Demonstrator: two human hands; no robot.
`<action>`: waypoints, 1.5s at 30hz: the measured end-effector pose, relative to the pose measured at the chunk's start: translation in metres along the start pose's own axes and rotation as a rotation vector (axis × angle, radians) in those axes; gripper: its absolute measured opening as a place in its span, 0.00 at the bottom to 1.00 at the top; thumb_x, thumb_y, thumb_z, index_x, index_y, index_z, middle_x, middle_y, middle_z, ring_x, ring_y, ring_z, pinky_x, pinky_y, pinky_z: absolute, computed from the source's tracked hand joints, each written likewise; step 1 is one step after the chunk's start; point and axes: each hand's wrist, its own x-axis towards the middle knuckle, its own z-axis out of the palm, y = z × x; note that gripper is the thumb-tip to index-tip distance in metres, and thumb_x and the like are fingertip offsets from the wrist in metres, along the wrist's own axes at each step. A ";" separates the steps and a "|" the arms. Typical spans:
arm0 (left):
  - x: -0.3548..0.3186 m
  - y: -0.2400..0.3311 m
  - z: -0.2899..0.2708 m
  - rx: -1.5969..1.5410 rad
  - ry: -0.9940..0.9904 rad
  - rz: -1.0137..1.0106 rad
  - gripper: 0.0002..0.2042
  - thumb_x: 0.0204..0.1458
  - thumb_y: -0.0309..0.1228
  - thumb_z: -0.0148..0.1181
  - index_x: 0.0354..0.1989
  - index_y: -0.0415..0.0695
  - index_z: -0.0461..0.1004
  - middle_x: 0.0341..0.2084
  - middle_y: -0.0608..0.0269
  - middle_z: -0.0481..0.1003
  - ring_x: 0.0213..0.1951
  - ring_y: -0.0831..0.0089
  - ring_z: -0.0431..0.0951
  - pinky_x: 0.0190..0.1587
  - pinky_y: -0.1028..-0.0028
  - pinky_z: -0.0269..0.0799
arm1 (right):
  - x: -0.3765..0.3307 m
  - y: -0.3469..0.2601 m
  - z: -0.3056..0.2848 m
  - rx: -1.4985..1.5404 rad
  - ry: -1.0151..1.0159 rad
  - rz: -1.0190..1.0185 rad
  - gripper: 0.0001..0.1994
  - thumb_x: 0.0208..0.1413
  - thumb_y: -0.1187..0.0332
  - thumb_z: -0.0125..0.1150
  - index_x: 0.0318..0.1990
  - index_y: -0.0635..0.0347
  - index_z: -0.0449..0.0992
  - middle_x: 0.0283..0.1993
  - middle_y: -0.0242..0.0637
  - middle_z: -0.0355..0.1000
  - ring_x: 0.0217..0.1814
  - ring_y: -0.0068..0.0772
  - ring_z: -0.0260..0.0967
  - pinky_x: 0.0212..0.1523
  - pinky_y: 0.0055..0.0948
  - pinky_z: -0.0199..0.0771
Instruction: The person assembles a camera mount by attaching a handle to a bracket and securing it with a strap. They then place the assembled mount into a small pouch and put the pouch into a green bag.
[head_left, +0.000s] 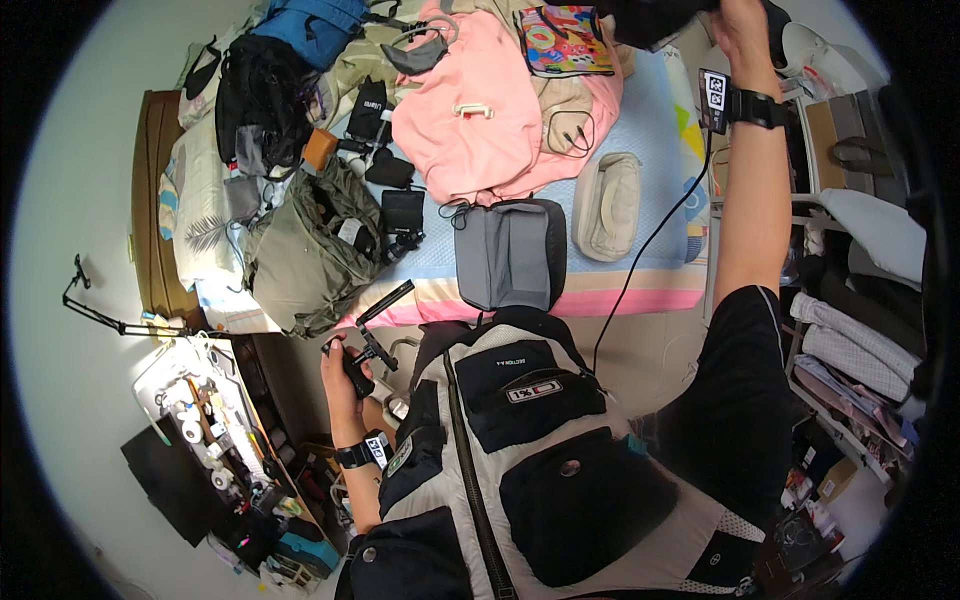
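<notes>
My left hand is low at my side, closed around a small black camera rig with a thin bar sticking up toward the bed. My right hand reaches far across the bed and grips a black garment at the top edge; its fingers are partly hidden by the cloth. A black wristband with a tag sits on each wrist. On the bed lie a pink garment, a grey padded pouch, a beige hat and an olive bag.
A black cable runs from my right wrist over the bed edge. A black backpack and blue bag lie at the far left of the bed. A cluttered shelf stands lower left; folded clothes stack at right.
</notes>
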 end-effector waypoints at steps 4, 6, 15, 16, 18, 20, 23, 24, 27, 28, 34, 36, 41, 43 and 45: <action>0.000 -0.006 -0.006 -0.014 0.013 -0.005 0.17 0.63 0.43 0.52 0.50 0.42 0.68 0.23 0.64 0.69 0.18 0.75 0.72 0.18 0.79 0.66 | -0.020 0.072 -0.005 -0.821 -0.493 0.325 0.18 0.55 0.52 0.64 0.44 0.55 0.81 0.37 0.21 0.75 0.32 0.20 0.65 0.31 0.22 0.63; 0.001 -0.009 -0.008 -0.010 -0.002 -0.010 0.20 0.62 0.46 0.54 0.50 0.41 0.68 0.24 0.65 0.70 0.19 0.76 0.73 0.18 0.80 0.68 | -0.074 0.137 0.004 -0.932 -0.655 0.113 0.22 0.56 0.46 0.60 0.35 0.59 0.80 0.26 0.38 0.76 0.29 0.30 0.72 0.33 0.33 0.72; 0.003 -0.008 -0.010 0.004 0.034 -0.023 0.20 0.62 0.46 0.53 0.50 0.41 0.67 0.23 0.65 0.69 0.17 0.76 0.72 0.17 0.79 0.66 | -0.415 0.223 -0.017 -1.522 -0.743 0.719 0.32 0.46 0.53 0.68 0.53 0.68 0.68 0.52 0.57 0.71 0.54 0.59 0.70 0.53 0.48 0.72; 0.004 -0.007 -0.011 0.010 0.035 -0.030 0.20 0.62 0.46 0.53 0.50 0.41 0.67 0.23 0.65 0.69 0.17 0.76 0.71 0.17 0.79 0.66 | -0.426 0.225 -0.020 -1.512 -0.671 0.698 0.27 0.47 0.59 0.68 0.51 0.67 0.70 0.51 0.57 0.72 0.53 0.59 0.71 0.52 0.49 0.72; 0.005 -0.002 -0.013 0.019 0.025 -0.025 0.20 0.62 0.46 0.53 0.50 0.41 0.67 0.24 0.65 0.69 0.17 0.76 0.71 0.17 0.79 0.65 | -0.427 0.226 -0.034 -1.421 -0.558 0.679 0.19 0.45 0.68 0.64 0.45 0.69 0.72 0.46 0.57 0.74 0.49 0.59 0.72 0.50 0.49 0.73; 0.006 0.001 -0.013 0.015 0.022 -0.044 0.20 0.62 0.46 0.53 0.50 0.41 0.67 0.24 0.65 0.69 0.17 0.76 0.71 0.18 0.79 0.65 | -0.416 0.223 -0.053 -1.441 -0.497 0.587 0.15 0.45 0.70 0.62 0.41 0.68 0.74 0.43 0.58 0.74 0.47 0.62 0.72 0.49 0.50 0.73; 0.010 0.003 -0.011 0.032 0.025 -0.015 0.17 0.63 0.43 0.53 0.49 0.42 0.68 0.23 0.64 0.69 0.16 0.76 0.71 0.18 0.78 0.65 | -0.377 0.208 -0.088 -1.395 -0.422 0.528 0.18 0.49 0.67 0.62 0.47 0.65 0.75 0.47 0.55 0.74 0.52 0.58 0.71 0.52 0.48 0.71; 0.012 0.004 -0.010 0.029 0.021 -0.011 0.17 0.63 0.43 0.53 0.48 0.42 0.68 0.23 0.64 0.69 0.16 0.76 0.71 0.18 0.79 0.65 | -0.360 0.202 -0.100 -1.412 -0.406 0.514 0.19 0.49 0.66 0.62 0.49 0.64 0.75 0.47 0.56 0.74 0.52 0.58 0.71 0.52 0.48 0.71; 0.015 0.005 -0.006 0.036 0.012 -0.018 0.16 0.62 0.43 0.53 0.48 0.42 0.68 0.23 0.65 0.69 0.16 0.77 0.71 0.17 0.79 0.65 | -0.313 0.187 -0.139 -1.433 -0.324 0.404 0.20 0.49 0.67 0.62 0.50 0.65 0.74 0.48 0.56 0.74 0.52 0.60 0.71 0.52 0.48 0.71; 0.016 0.005 -0.004 0.037 0.006 -0.012 0.16 0.62 0.43 0.53 0.48 0.42 0.68 0.23 0.65 0.69 0.16 0.77 0.71 0.17 0.79 0.65 | -0.300 0.184 -0.153 -1.396 -0.299 0.362 0.19 0.49 0.67 0.63 0.48 0.65 0.75 0.45 0.57 0.75 0.50 0.61 0.72 0.50 0.47 0.72; 0.018 0.001 0.003 0.060 -0.022 -0.009 0.17 0.62 0.44 0.53 0.47 0.42 0.68 0.23 0.65 0.69 0.16 0.77 0.71 0.18 0.79 0.65 | -0.273 0.202 -0.198 -1.288 -0.278 0.434 0.18 0.51 0.62 0.64 0.44 0.67 0.77 0.40 0.58 0.76 0.46 0.60 0.73 0.48 0.47 0.72; 0.017 0.000 0.005 0.083 -0.029 -0.004 0.19 0.62 0.46 0.52 0.49 0.41 0.69 0.21 0.65 0.69 0.17 0.77 0.71 0.19 0.79 0.64 | -0.273 0.207 -0.190 -1.300 -0.341 0.458 0.18 0.52 0.60 0.64 0.43 0.67 0.77 0.40 0.57 0.76 0.46 0.60 0.73 0.48 0.46 0.72; 0.013 -0.001 0.004 0.056 -0.006 -0.008 0.19 0.62 0.46 0.53 0.49 0.40 0.68 0.22 0.65 0.69 0.17 0.76 0.71 0.19 0.80 0.65 | -0.285 0.205 -0.155 -1.516 -0.249 0.327 0.19 0.56 0.56 0.59 0.47 0.63 0.75 0.43 0.55 0.77 0.47 0.60 0.73 0.48 0.48 0.72; 0.011 -0.001 0.003 0.047 -0.002 -0.018 0.18 0.62 0.45 0.53 0.48 0.41 0.68 0.23 0.65 0.69 0.17 0.76 0.71 0.18 0.80 0.65 | -0.290 0.208 -0.153 -1.509 -0.141 0.348 0.19 0.58 0.57 0.56 0.48 0.63 0.74 0.41 0.54 0.77 0.46 0.61 0.73 0.47 0.49 0.72; 0.010 -0.001 0.002 0.038 0.006 -0.044 0.16 0.62 0.43 0.53 0.47 0.43 0.68 0.23 0.65 0.68 0.16 0.77 0.71 0.18 0.80 0.65 | -0.290 0.213 -0.159 -1.467 -0.042 0.285 0.18 0.59 0.59 0.54 0.48 0.64 0.74 0.39 0.53 0.77 0.43 0.59 0.74 0.45 0.48 0.73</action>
